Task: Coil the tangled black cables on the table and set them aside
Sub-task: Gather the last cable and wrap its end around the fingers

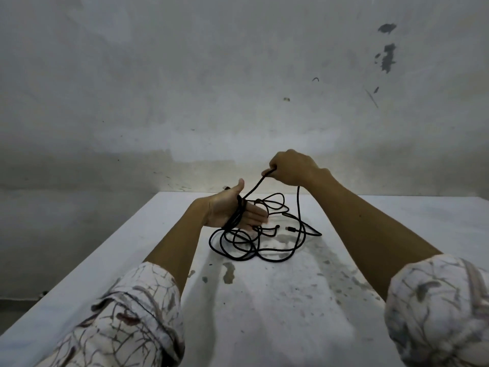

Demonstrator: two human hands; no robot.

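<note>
We're looking at a bare, rough back room, something like a storeroom or plain workroom rather than a lived-in home. A grey plaster wall [185, 75] is filling the whole upper half of the frame, with paint flaking off in dark patches [386, 55] at the upper right and scuffs smearing along its base. Below, a white surface [264, 300] is running up the middle, showing grey stains and speckles. A strip of dull floor [10, 311] is peeking in at the lower left.
</note>
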